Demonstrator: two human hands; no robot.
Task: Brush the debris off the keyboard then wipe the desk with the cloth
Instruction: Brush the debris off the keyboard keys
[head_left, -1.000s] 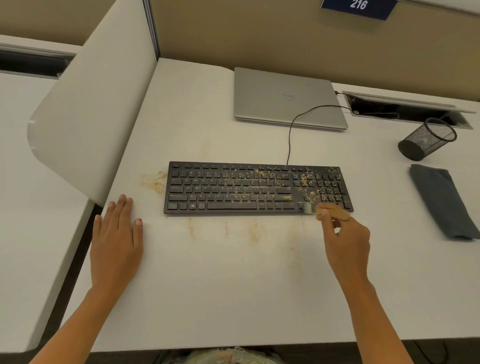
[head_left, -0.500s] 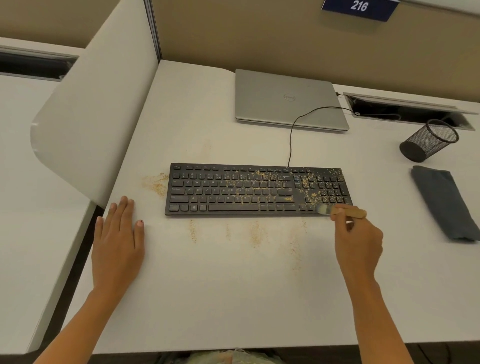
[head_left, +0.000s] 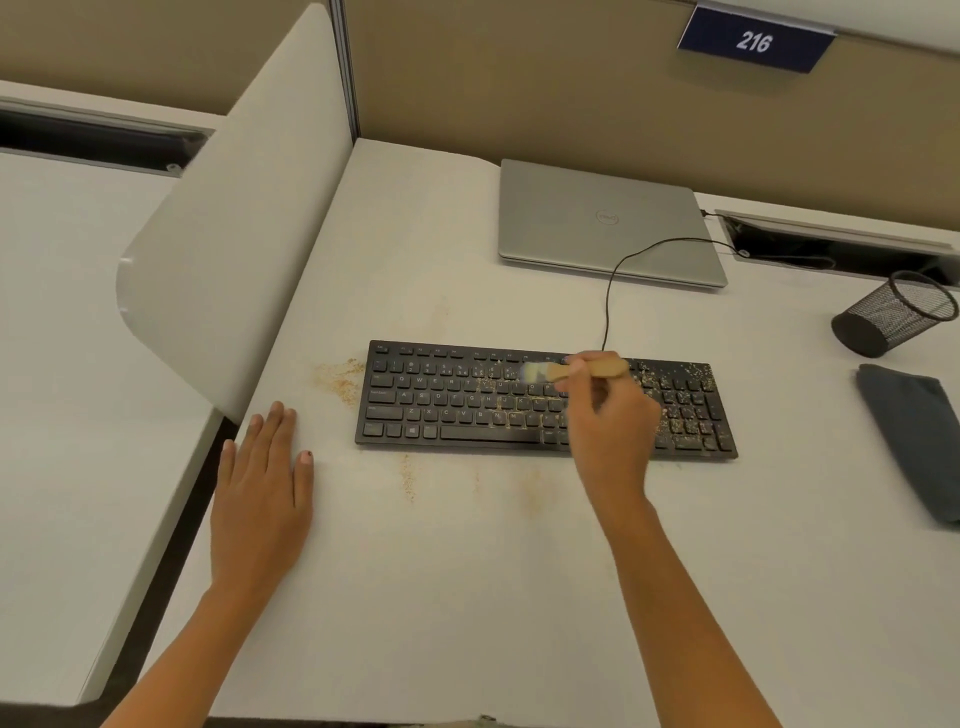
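A black keyboard (head_left: 457, 405) lies across the middle of the white desk (head_left: 467, 597), with tan crumbs thick on its right part. My right hand (head_left: 610, 415) is over the keyboard's centre-right and grips a small wooden-handled brush (head_left: 587, 370), its pale bristles pointing left over the upper key rows. My left hand (head_left: 262, 488) rests flat on the desk, left of the keyboard. Crumbs (head_left: 340, 376) lie on the desk by the keyboard's left end and in faint streaks in front of it. A folded grey cloth (head_left: 914, 436) sits at the right edge.
A closed silver laptop (head_left: 608, 223) sits behind the keyboard, whose cable (head_left: 610, 291) loops past it. A black mesh pen cup (head_left: 896, 314) lies on its side at the right. A white divider panel (head_left: 234, 218) borders the desk's left side.
My right hand has moved with the brush from the keyboard's front right corner up and left to the upper middle keys. The left hand stayed flat on the desk.
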